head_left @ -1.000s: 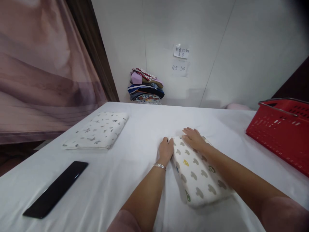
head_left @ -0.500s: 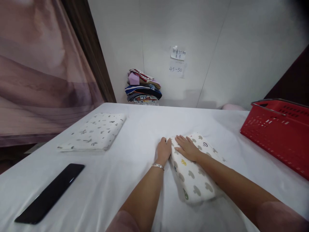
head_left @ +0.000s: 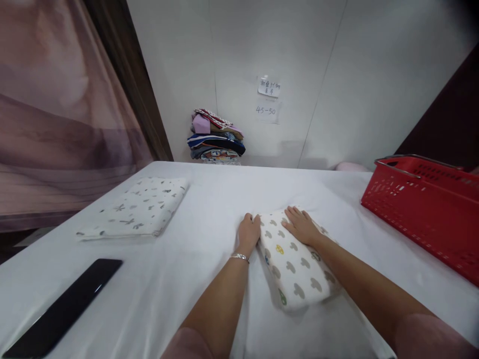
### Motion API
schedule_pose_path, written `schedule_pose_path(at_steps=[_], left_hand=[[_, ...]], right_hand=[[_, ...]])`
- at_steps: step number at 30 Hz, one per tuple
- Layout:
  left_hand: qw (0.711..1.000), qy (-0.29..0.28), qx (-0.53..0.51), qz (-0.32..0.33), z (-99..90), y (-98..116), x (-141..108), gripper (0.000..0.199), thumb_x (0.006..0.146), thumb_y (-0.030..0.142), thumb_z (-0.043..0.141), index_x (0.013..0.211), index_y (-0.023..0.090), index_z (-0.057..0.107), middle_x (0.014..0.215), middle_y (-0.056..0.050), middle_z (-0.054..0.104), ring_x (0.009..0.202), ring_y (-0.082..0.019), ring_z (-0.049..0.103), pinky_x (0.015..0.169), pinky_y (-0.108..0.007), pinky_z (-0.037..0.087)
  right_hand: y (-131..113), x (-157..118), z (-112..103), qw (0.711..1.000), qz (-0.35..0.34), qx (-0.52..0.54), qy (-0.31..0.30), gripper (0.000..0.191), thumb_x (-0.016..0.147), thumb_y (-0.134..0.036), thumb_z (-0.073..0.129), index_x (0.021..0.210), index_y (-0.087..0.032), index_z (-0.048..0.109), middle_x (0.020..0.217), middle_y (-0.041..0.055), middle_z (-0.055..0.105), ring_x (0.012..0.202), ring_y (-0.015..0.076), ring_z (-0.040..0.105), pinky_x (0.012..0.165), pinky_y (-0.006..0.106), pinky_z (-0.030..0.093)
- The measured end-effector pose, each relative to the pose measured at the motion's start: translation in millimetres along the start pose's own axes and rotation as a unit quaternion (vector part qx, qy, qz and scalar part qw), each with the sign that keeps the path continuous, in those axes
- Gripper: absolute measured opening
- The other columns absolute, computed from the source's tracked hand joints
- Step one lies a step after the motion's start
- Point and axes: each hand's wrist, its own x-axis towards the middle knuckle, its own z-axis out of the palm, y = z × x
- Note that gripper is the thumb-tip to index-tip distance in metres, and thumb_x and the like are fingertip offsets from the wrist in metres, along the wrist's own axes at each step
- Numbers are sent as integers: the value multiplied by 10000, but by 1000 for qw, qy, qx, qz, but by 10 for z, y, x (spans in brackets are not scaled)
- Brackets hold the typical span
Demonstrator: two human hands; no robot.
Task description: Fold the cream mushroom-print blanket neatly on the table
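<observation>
A folded white cloth with grey mushroom prints and a few coloured ones lies in front of me on the white-covered table. At its far left corner is my left hand, a bracelet on the wrist, with fingers curled and the thumb against the cloth's edge. My right hand rests flat on the top near the far edge, fingers stretched out. Over to the left lies another folded white cloth with small grey prints, apart from both hands.
A red perforated basket with a metal handle stands at the right. The near left holds a flat black slab. Behind the far table edge rises a pile of folded fabrics against the wall. A pink curtain hangs at left.
My right hand has slid rightward across the cloth's top, palm still flat. My left hand stays at the corner. The whole view has shifted slightly.
</observation>
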Motion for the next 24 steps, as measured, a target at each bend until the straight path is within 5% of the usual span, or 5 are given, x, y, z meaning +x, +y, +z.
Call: schedule_pose_path(at_steps=[10,19,24], left_hand=[[1000,-4,2,-3,-7,4,3,230,893,402,412,777,216,481,767,-51,618,710,-194,564,606,-279,353],[1000,-13,-8,-7,-37,35,10,221,876,395,426,806,202,509,826,-76,645,758,-207,589,640,-287,387],[1000,-13,-27,6,-78,20,25,271,850,402,466,942,175,582,962,-109,669,890,-224,609,753,-295,418]], right_hand=[[217,-128,15,998,66,14,11,597,924,-519,276,1421,-194,337,1516,90,239,1398,262,161,1090,509,192],[239,-78,30,998,59,31,10,592,917,-497,327,1405,-164,370,1511,103,247,1397,261,165,1086,469,233],[415,-280,-138,982,89,164,30,598,900,-509,353,1394,-178,412,1455,123,358,1314,270,368,1025,409,368]])
